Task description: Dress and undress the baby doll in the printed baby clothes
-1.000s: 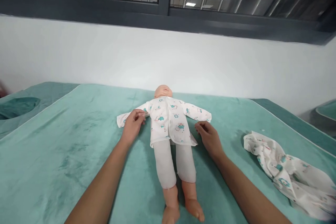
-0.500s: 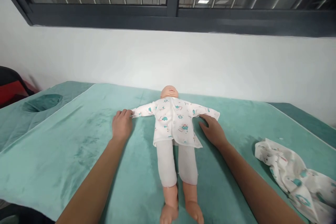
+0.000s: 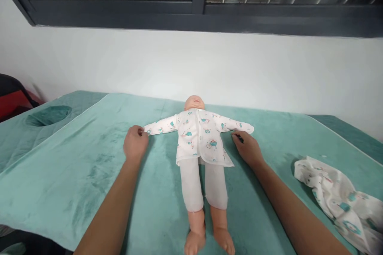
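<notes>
A baby doll (image 3: 196,219) lies on its back, head toward the wall and bare feet toward me. It wears a white shirt (image 3: 188,139) with small coloured prints and white trousers (image 3: 190,185). Both sleeves are spread out sideways. My left hand (image 3: 135,143) is closed at the end of the left-side sleeve (image 3: 161,126), its fingertips pinching the cuff. On the other side, my right hand (image 3: 249,149) has curled fingers just below the right-side sleeve (image 3: 237,125). Whether those fingertips grip any cloth is hidden.
A crumpled printed white cloth (image 3: 341,199) lies at the right on the green bed cover (image 3: 89,159). A round hollow (image 3: 49,115) is at the far left, near a red and black object (image 3: 13,99). Behind the bed rise a white wall (image 3: 191,63) and a dark-framed window (image 3: 119,14).
My right hand's fingers have curled in and drawn slightly off the sleeve. The left-side cuff is stretched a little further out by my left hand. The view has shifted slightly.
</notes>
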### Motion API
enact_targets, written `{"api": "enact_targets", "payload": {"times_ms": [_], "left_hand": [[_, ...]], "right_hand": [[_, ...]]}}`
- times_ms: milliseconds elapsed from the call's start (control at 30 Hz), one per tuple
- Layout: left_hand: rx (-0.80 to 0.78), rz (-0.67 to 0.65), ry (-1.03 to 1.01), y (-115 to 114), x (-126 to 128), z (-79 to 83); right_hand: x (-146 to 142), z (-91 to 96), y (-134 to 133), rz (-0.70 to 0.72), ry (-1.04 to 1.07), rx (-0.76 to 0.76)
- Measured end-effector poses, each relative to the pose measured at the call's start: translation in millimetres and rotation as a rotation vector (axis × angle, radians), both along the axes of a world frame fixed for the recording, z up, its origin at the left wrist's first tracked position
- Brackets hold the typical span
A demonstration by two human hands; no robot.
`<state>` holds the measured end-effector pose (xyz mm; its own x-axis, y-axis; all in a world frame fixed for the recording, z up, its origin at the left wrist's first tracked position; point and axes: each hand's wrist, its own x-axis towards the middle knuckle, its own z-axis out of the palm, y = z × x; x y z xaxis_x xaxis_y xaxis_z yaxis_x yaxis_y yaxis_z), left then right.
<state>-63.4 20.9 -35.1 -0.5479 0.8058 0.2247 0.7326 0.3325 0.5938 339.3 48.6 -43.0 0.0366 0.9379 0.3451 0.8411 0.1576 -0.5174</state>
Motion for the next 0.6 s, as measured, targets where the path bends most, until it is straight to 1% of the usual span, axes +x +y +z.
{"api": "enact_targets", "payload": {"times_ms": [67, 133, 200, 267, 400, 500, 567, 600], "left_hand": [[-0.006, 0.039, -0.044, 1.7, -0.9, 2.0], [-0.041, 0.023, -0.031, 3.7, -1.6, 2.7], [-0.044, -0.003, -0.041, 5.4, -2.6, 2.0], [-0.009, -0.016, -0.094, 7.1, -4.0, 1.1], [0.072, -0.036, -0.2, 10.8, -5.3, 1.2], [0.145, -0.052, -0.292, 14.6, -6.4, 0.7], [0.202, -0.036, -0.32, 17.1, -8.8, -1.5], [0.228, -0.024, -0.311, 17.9, -10.3, -3.0]], "right_hand": [[-2.7, 4.5, -3.3, -0.018, 0.097, -0.036], [-7.7, 8.7, -8.4, -0.004, 0.232, -0.116], [-15.0, 11.9, -15.8, 0.072, 0.376, -0.238], [-23.6, 14.1, -24.9, 0.16, 0.472, -0.346], [-38.4, 17.0, -43.0, 0.302, 0.564, -0.47], [-44.3, 19.5, -52.4, 0.405, 0.686, -0.603], [-46.1, 20.7, -57.2, 0.409, 0.689, -0.655], [-46.4, 20.8, -59.6, 0.379, 0.638, -0.638]]}}
